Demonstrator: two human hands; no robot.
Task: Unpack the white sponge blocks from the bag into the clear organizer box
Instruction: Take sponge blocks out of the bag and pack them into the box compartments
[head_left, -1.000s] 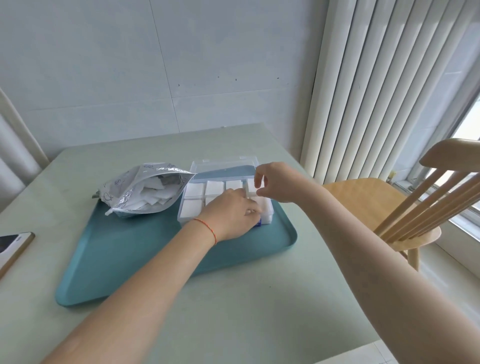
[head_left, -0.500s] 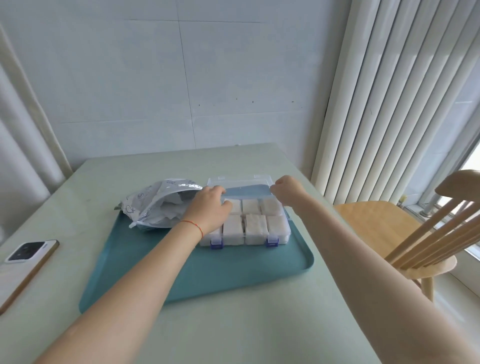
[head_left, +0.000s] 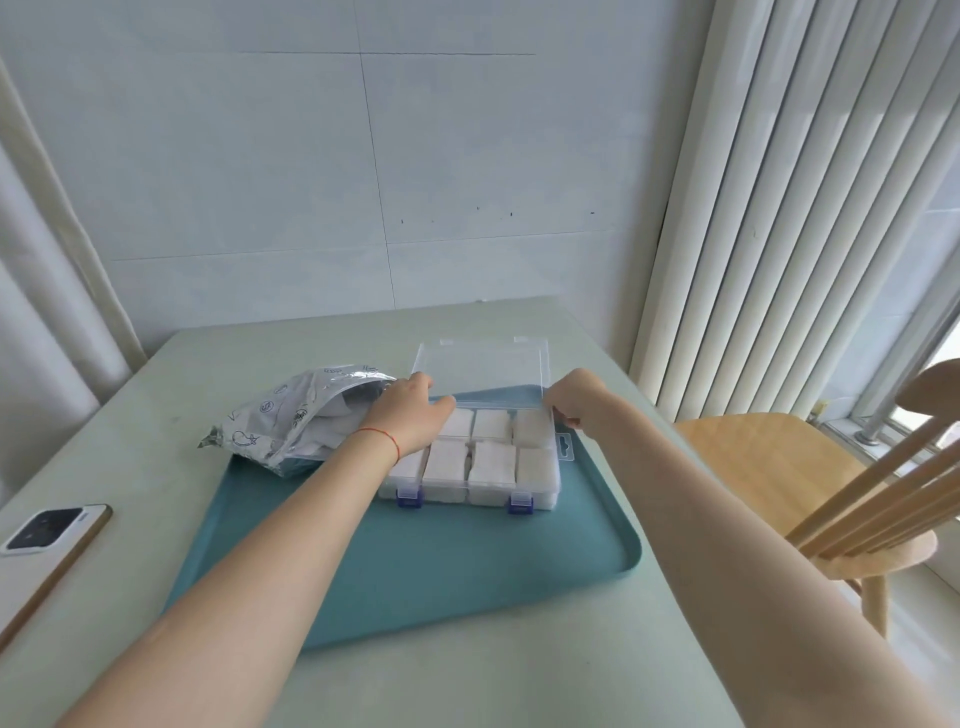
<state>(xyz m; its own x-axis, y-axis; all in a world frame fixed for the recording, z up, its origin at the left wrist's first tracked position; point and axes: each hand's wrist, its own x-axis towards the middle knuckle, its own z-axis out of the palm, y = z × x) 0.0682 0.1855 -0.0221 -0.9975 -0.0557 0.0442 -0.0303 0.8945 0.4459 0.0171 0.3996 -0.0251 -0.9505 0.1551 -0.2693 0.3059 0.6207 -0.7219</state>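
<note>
Sponges (head_left: 491, 460) fill every visible compartment of the box (head_left: 470, 486), which sits on the tray (head_left: 415, 561) at about 12 o'clock. The left hand (head_left: 408, 418) grips the lid (head_left: 483, 366) at its left edge, the right hand (head_left: 576, 400) pinches the right edge, so the lid stands raised and level, likely ready to swing shut. The bag (head_left: 296, 415) lies open at 10 o'clock, just beside the box, some white pieces inside. A phone (head_left: 49, 535) rests at 8 o'clock.
</note>
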